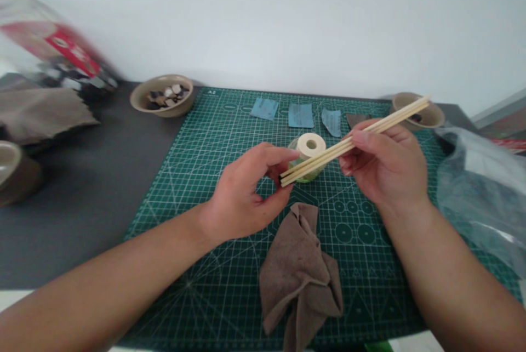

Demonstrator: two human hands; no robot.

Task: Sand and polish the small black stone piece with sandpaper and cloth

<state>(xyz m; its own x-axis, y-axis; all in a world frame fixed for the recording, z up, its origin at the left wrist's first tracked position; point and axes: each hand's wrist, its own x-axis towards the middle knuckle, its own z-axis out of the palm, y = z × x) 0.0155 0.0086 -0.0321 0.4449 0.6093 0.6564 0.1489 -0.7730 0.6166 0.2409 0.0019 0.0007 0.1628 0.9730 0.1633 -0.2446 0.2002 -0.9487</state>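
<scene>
A small bundle of pale, thin wooden sticks (329, 155) slants above the mat, its right end higher in the picture. My right hand (388, 157) is closed round the bundle near its middle, the thumb lying along it. At the lower end, my left hand (255, 190) curls its thumb and fingers about the stick tips; a small dark spot shows there. Behind the sticks is a cream-coloured roll (311, 145) with a hole in its centre, by a clear container with a green base, partly hidden. Below my hands lies a crumpled brown cloth (302, 272).
A green cutting mat (184, 220) covers the dark tabletop. Blue paper pieces (301, 115) lie along its back. One bowl (164, 111) holds dark and pale chunks; another bowl (429, 116) stands at back right. Clear plastic (480, 193) lies right; brown cloth (41, 113) lies left.
</scene>
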